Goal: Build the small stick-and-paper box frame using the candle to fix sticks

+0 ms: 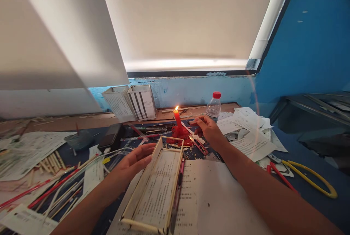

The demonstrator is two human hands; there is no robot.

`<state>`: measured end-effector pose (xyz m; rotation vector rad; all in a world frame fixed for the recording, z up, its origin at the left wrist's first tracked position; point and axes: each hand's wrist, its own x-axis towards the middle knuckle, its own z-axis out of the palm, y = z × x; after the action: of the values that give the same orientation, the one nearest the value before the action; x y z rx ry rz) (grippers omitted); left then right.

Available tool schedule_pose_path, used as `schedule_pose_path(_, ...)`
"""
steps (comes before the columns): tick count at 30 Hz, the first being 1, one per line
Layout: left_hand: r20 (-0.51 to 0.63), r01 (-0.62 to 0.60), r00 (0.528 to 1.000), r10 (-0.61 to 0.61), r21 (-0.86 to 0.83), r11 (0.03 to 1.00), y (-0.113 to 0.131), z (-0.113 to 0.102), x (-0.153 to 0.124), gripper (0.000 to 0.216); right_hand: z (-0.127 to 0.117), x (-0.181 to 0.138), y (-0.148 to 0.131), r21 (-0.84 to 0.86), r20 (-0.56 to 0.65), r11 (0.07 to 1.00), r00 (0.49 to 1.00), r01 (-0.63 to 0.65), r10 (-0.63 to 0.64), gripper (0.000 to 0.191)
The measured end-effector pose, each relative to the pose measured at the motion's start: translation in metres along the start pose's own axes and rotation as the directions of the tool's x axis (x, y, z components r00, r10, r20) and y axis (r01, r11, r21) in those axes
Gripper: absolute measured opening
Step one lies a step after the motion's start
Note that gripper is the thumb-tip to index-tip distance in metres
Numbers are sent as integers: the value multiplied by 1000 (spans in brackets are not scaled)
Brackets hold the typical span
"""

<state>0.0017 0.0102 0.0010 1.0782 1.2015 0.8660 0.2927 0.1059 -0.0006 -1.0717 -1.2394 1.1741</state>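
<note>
A long open box of printed paper framed with pale sticks lies on a printed sheet in front of me. My left hand rests against its left wall, fingers stretched out. My right hand reaches forward and pinches a thin white stick, whose far end is next to the lit red candle. The candle stands in a lump of red wax. Small red-handled snips lie just under my right hand.
A clear bottle with a red cap stands behind the candle. Two paper boxes sit at the back. Loose sticks and red rods litter the left. Printed papers and a yellow tool lie on the right.
</note>
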Motion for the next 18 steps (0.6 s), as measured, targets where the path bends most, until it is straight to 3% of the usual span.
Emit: schedule_pose_path(18,7,-43,999,43,1,999,-8,-8,7,58,-2,4,4,-93,23,989,993,115,-114,29)
